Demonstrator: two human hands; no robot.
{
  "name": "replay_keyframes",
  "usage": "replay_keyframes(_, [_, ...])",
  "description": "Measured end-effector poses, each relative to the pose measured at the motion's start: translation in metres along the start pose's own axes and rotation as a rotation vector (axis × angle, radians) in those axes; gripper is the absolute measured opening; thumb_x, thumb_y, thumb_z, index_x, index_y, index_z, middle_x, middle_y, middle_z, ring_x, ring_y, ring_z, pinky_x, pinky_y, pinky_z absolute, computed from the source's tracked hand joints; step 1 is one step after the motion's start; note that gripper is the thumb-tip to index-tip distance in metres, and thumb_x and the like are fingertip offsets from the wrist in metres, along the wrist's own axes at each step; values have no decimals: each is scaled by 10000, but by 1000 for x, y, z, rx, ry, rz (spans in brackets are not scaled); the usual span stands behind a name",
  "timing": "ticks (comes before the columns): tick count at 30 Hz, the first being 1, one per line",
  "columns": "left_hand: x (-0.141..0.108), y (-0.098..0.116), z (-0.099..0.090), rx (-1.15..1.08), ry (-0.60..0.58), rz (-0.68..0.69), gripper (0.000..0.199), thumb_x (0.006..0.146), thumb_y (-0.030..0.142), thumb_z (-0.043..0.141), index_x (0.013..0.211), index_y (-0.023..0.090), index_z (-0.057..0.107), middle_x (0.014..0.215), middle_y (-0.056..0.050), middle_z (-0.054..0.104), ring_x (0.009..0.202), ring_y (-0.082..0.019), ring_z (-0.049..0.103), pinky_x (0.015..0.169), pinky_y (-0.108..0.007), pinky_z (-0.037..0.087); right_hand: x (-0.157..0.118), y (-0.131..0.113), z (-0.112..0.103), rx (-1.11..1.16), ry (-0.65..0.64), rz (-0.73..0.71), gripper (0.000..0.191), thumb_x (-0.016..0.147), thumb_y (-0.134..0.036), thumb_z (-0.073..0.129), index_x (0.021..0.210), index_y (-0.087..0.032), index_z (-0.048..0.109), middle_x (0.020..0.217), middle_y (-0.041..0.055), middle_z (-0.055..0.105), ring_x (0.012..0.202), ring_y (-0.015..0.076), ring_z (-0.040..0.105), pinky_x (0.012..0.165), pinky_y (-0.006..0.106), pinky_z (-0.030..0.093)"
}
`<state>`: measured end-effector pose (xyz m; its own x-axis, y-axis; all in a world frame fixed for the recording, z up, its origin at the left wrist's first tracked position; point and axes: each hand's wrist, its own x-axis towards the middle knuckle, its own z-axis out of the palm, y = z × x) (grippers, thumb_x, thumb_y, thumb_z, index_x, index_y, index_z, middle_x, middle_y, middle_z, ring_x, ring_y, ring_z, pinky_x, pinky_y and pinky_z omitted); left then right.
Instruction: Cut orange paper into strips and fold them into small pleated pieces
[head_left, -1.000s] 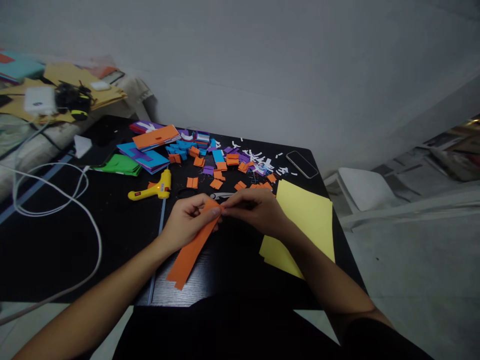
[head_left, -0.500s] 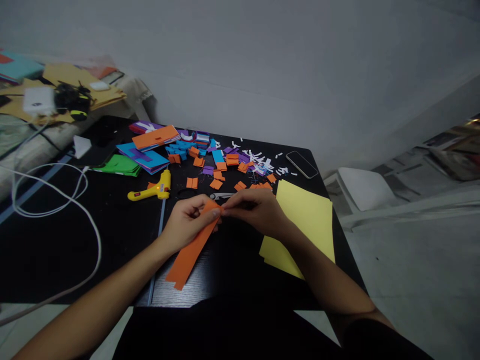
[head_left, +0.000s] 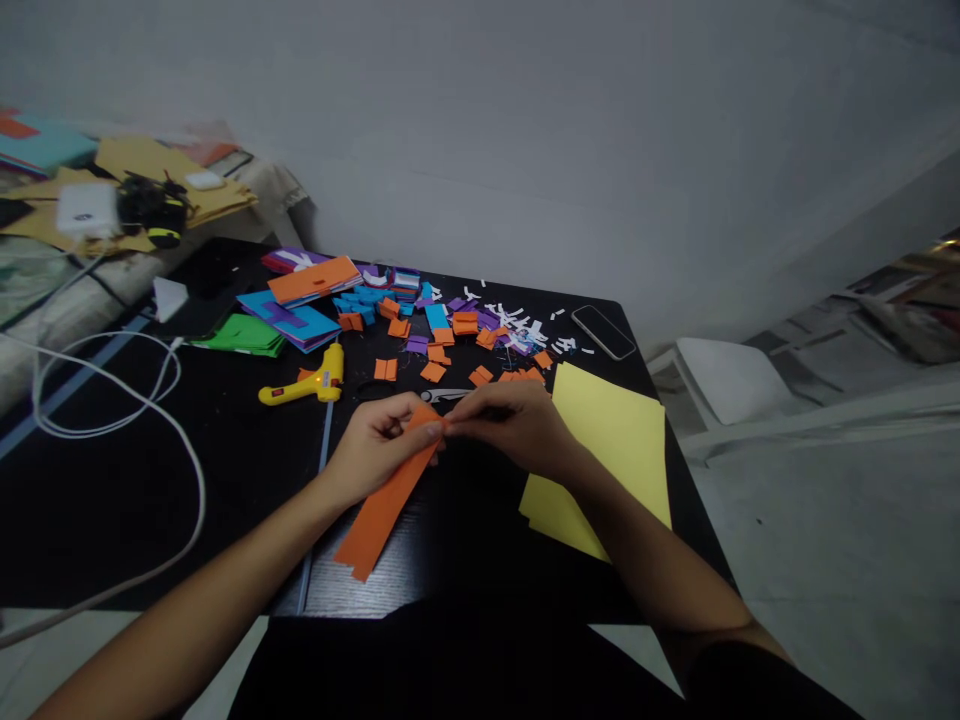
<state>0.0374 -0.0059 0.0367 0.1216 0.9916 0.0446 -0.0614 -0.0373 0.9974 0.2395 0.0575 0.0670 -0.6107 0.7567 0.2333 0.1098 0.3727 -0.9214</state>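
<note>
My left hand (head_left: pixel 388 445) is closed around the upper part of an orange paper strip (head_left: pixel 386 515), thumb on top. The strip slants down toward the table's front edge, and its lower end is stepped as if layered. My right hand (head_left: pixel 517 420) pinches the strip's top corner between thumb and fingertips, which touch the left thumb; the exact fold there is hidden. Just beyond the hands lie scissors (head_left: pixel 442 395), partly covered by the right hand. Small folded orange paper pieces (head_left: pixel 433 372) are scattered behind them.
A yellow glue gun (head_left: pixel 311 380) lies left of the hands, its switch lit. Yellow sheets (head_left: pixel 611 430) lie under the right forearm. Behind are coloured paper stacks (head_left: pixel 315 280), white scraps (head_left: pixel 525 325) and a phone (head_left: pixel 603 332). A white cable (head_left: pixel 191 460) loops at left.
Both hands keep nearly the same hold on the orange strip. The view has shifted slightly, so things at left appear a little lower and further right.
</note>
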Motion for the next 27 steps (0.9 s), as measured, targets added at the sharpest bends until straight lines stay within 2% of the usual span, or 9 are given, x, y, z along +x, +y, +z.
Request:
replay_keyframes(11, [2, -1, -1, -10, -25, -15, 332, 841, 457, 776, 773, 144, 687, 627, -30, 720, 544, -142, 669, 529, -213, 512, 1, 3, 0, -3, -24, -20, 81, 820, -315, 841, 847, -243, 817, 833, 13, 814, 757, 172, 756, 725, 290, 594])
replay_keyframes(20, [1, -3, -3, -25, -44, -36, 288, 857, 414, 774, 790, 146, 690, 637, -31, 727, 547, -132, 667, 526, -197, 495, 1, 4, 0, -17, -25, -38, 70, 820, -310, 841, 843, -248, 816, 821, 6, 812, 742, 166, 750, 710, 285, 584])
replay_keyframes(27, [1, -1, -2, -7, -21, 8, 297, 869, 416, 763, 775, 145, 686, 636, -34, 723, 553, -137, 661, 526, -206, 493, 1, 0, -2, -5, -50, 18, 69, 819, -260, 839, 875, -239, 803, 821, -4, 794, 741, 150, 734, 721, 268, 572])
